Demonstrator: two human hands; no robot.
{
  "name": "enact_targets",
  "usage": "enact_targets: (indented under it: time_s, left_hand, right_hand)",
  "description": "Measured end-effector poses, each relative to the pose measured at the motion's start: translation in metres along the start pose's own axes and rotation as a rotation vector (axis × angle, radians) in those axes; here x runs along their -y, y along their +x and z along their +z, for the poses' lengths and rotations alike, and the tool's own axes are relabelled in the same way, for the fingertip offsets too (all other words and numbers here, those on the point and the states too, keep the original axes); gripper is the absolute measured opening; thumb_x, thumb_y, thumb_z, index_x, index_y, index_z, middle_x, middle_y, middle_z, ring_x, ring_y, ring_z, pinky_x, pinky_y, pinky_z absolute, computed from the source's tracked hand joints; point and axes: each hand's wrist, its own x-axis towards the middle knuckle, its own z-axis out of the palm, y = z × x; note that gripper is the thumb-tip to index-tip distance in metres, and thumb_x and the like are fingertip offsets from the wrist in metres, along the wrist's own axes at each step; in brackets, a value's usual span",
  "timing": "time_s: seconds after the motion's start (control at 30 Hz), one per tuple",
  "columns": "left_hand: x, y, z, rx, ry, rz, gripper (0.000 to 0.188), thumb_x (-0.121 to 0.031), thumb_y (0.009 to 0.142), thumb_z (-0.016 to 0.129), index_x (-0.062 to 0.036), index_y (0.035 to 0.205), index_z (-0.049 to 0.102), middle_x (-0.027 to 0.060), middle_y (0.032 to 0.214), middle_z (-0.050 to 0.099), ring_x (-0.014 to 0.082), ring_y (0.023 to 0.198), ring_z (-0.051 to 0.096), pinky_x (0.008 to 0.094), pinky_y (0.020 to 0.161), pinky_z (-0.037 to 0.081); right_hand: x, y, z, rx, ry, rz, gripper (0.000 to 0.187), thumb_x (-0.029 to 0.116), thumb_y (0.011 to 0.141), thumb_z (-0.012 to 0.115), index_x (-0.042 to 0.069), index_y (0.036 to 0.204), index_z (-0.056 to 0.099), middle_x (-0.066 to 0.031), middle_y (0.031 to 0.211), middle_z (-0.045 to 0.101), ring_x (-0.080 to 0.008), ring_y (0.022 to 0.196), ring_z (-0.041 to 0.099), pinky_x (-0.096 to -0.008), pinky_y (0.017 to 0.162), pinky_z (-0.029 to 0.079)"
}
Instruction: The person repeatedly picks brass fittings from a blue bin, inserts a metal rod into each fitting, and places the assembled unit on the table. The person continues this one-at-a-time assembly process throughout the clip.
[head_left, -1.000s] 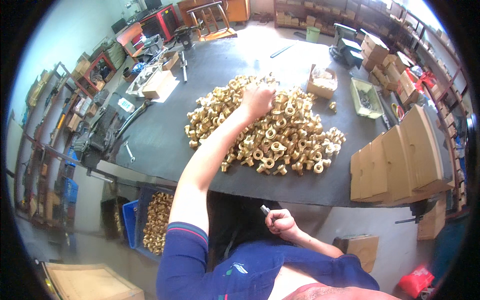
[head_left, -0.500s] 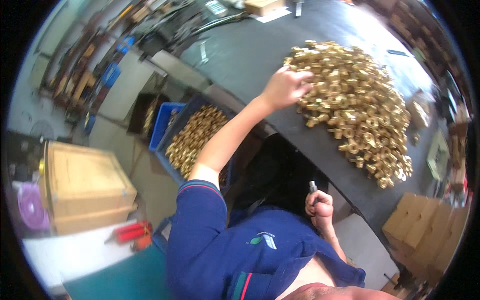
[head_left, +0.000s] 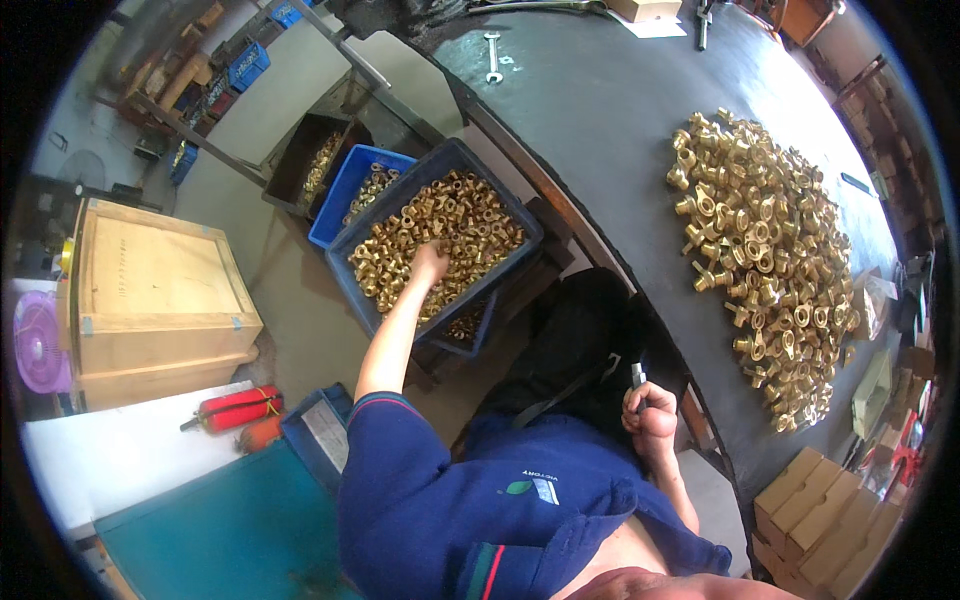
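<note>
My left hand reaches down into a dark blue-grey crate heaped with brass fittings. Its fingers are at the fittings and mostly hidden, so whether they grip one does not show. Close to my body, my right hand is closed around a short dark rod-like tool with a bright metal end that points up out of the fist. On the dark table to the right lies a large pile of brass fittings, several with a ring and a short stub. Neither hand touches that pile.
A blue bin and a dark metal bin holding small parts stand beyond the crate. An open-ended wrench lies on the table. Cardboard boxes are at the right, a wooden crate and red fire extinguisher at the left.
My left hand has moved from the edge of the pile on the table, leftward and down into the crate. My right hand still holds the rod-like tool. The view has shifted.
</note>
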Motion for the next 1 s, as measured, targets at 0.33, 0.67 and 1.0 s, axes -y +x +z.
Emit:
enact_targets:
  time_s: [0.33, 0.67, 1.0]
  left_hand:
    - [-0.015, 0.066, -0.025, -0.248, 0.748, 0.277, 0.02, -0.006, 0.074, 0.055, -0.0026, 0.092, 0.063, 0.0193, 0.092, 0.062, 0.0319, 0.08, 0.064, 0.0426, 0.066, 0.051]
    - [-0.024, 0.062, -0.022, -0.177, 0.88, 0.275, 0.016, -0.012, 0.069, 0.062, -0.0064, 0.084, 0.063, 0.0129, 0.084, 0.065, 0.0292, 0.081, 0.064, 0.0398, 0.068, 0.05]
    - [-0.01, 0.007, -0.034, 0.13, -1.095, 0.016, 0.033, -0.009, 0.083, 0.05, 0.0028, 0.114, 0.049, 0.0128, 0.085, 0.062, 0.0239, 0.068, 0.063, 0.0355, 0.06, 0.052]
  right_hand:
    - [-0.003, -0.002, 0.009, -0.044, -0.032, 0.019, 0.007, 0.001, 0.06, 0.049, -0.002, 0.066, 0.051, -0.0062, 0.061, 0.047, -0.0092, 0.042, 0.038, -0.0205, 0.038, 0.028]
    - [0.002, 0.0, 0.013, -0.114, -0.067, 0.085, 0.012, -0.004, 0.057, 0.045, -0.002, 0.066, 0.052, -0.0058, 0.061, 0.049, -0.0088, 0.042, 0.037, -0.0209, 0.039, 0.027]
    - [0.005, -0.003, 0.019, -0.063, -0.067, 0.107, 0.012, -0.004, 0.056, 0.043, -0.001, 0.065, 0.051, -0.0045, 0.059, 0.047, -0.0079, 0.042, 0.035, -0.0207, 0.038, 0.025]
